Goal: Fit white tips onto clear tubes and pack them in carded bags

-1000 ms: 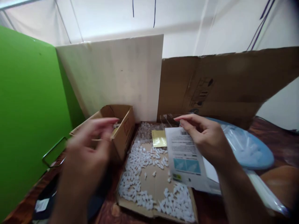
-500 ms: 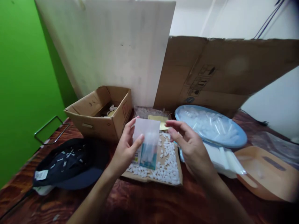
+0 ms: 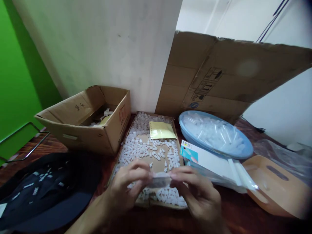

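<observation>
Between my hands is a small clear plastic bag [image 3: 159, 180], seen nearly edge-on and somewhat blurred. My left hand [image 3: 128, 182] pinches its left end, fingers closed. At its right end my right hand [image 3: 195, 187] pinches it the same way. What the bag holds, I cannot make out. Below them lies a shallow cardboard tray [image 3: 156, 167] strewn with many small white plastic pieces [image 3: 170, 195]. A yellow paper slip [image 3: 162, 130] rests toward the tray's far end.
An open cardboard box [image 3: 87, 136] stands at the left, behind a black cap [image 3: 48, 195]. On the right are a plastic-covered blue basin [image 3: 216, 135], a printed card [image 3: 191, 154] among white packs [image 3: 214, 165], and an orange bin [image 3: 280, 185]. Large cardboard [image 3: 207, 71] leans behind.
The bag has come down and tilted from facing me to nearly edge-on. My right hand, apart from it before, now grips its right end. The view has shifted, too.
</observation>
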Demonstrator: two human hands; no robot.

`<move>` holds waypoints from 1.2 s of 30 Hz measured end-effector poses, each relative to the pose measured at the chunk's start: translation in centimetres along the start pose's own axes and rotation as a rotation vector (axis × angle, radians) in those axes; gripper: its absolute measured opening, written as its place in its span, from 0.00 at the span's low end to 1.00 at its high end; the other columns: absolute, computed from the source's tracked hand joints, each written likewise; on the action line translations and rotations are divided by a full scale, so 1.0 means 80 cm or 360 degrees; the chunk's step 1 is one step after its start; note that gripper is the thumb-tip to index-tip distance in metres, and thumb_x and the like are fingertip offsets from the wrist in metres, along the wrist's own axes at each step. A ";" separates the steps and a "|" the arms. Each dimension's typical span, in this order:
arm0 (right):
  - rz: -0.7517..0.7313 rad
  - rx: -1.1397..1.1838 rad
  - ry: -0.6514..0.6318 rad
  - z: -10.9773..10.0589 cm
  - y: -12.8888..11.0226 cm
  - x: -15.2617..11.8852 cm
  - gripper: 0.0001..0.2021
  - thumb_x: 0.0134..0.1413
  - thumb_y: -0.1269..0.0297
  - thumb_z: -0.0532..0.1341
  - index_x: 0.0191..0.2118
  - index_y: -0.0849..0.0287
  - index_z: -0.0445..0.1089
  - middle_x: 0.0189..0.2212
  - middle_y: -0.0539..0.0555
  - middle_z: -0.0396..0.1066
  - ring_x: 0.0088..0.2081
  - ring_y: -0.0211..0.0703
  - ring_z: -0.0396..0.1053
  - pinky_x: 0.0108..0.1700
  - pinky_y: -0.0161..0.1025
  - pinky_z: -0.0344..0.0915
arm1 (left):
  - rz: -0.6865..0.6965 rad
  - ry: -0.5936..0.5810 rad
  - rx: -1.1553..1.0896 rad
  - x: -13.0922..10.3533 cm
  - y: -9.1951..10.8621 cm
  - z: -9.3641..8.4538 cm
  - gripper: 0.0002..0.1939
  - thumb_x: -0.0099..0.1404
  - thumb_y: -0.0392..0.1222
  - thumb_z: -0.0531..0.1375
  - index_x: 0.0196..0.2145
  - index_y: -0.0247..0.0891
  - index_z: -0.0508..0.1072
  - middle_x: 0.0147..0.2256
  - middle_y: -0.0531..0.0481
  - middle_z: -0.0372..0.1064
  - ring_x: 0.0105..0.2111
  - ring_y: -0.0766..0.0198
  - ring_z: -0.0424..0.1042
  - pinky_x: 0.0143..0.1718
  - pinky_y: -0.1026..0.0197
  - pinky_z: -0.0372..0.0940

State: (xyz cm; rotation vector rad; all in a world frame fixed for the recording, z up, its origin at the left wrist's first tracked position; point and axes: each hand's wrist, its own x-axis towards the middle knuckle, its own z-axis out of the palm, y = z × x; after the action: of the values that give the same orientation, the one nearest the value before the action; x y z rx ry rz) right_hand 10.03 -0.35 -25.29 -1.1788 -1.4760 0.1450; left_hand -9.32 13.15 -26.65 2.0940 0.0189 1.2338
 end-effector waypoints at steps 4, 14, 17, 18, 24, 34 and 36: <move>-0.0387 -0.0254 -0.0081 -0.006 0.013 -0.013 0.19 0.61 0.80 0.63 0.53 0.55 0.77 0.45 0.58 0.81 0.44 0.45 0.81 0.43 0.38 0.80 | 0.0494 -0.0088 0.0632 -0.010 -0.007 -0.021 0.11 0.66 0.28 0.63 0.44 0.37 0.76 0.38 0.45 0.78 0.45 0.57 0.80 0.43 0.58 0.77; -0.0125 -0.0327 -0.0185 0.007 0.044 -0.026 0.12 0.62 0.77 0.63 0.48 0.60 0.78 0.44 0.60 0.81 0.46 0.43 0.80 0.47 0.34 0.78 | 0.0125 -0.0198 0.0733 -0.037 -0.027 -0.015 0.08 0.70 0.38 0.64 0.45 0.36 0.80 0.36 0.46 0.82 0.31 0.65 0.81 0.29 0.66 0.73; -0.0004 -0.0260 -0.0183 0.005 0.046 -0.025 0.08 0.63 0.73 0.64 0.45 0.58 0.78 0.42 0.57 0.82 0.43 0.40 0.81 0.46 0.31 0.78 | -0.0039 -0.0124 0.0547 -0.029 -0.018 -0.010 0.07 0.70 0.39 0.64 0.42 0.35 0.80 0.34 0.45 0.81 0.32 0.66 0.81 0.32 0.69 0.74; 0.0037 -0.0248 -0.0172 0.005 0.046 -0.024 0.07 0.64 0.72 0.64 0.44 0.57 0.79 0.41 0.56 0.82 0.42 0.40 0.81 0.46 0.30 0.78 | -0.0137 -0.0096 0.0463 -0.026 -0.015 -0.008 0.06 0.70 0.38 0.64 0.41 0.35 0.80 0.34 0.46 0.81 0.32 0.67 0.81 0.33 0.69 0.74; 0.0292 -0.0284 -0.0082 0.006 0.042 -0.019 0.05 0.63 0.68 0.66 0.37 0.53 0.80 0.37 0.51 0.83 0.38 0.40 0.82 0.43 0.30 0.78 | -0.0780 0.0158 0.0182 -0.018 -0.005 0.002 0.02 0.63 0.36 0.70 0.32 0.40 0.82 0.33 0.51 0.80 0.34 0.67 0.81 0.38 0.70 0.75; 0.0492 -0.0248 -0.0023 0.006 0.038 -0.018 0.05 0.61 0.68 0.67 0.36 0.51 0.81 0.37 0.50 0.82 0.39 0.40 0.81 0.44 0.32 0.77 | -0.1260 0.0210 -0.0219 -0.038 -0.016 0.019 0.06 0.61 0.44 0.71 0.38 0.47 0.85 0.45 0.46 0.76 0.42 0.61 0.80 0.39 0.64 0.78; 0.0510 -0.0240 -0.0010 0.006 0.037 -0.018 0.05 0.62 0.67 0.67 0.35 0.51 0.81 0.36 0.50 0.82 0.39 0.40 0.80 0.45 0.32 0.76 | -0.1171 0.0148 -0.0140 -0.038 -0.016 0.017 0.07 0.60 0.43 0.72 0.39 0.49 0.85 0.46 0.47 0.78 0.45 0.60 0.80 0.44 0.62 0.77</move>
State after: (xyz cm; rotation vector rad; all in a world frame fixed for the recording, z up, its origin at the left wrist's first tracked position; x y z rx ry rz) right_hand 11.04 0.32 -28.40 -1.5349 -1.3123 0.2597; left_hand -9.51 12.31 -30.16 1.7021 0.6981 0.8479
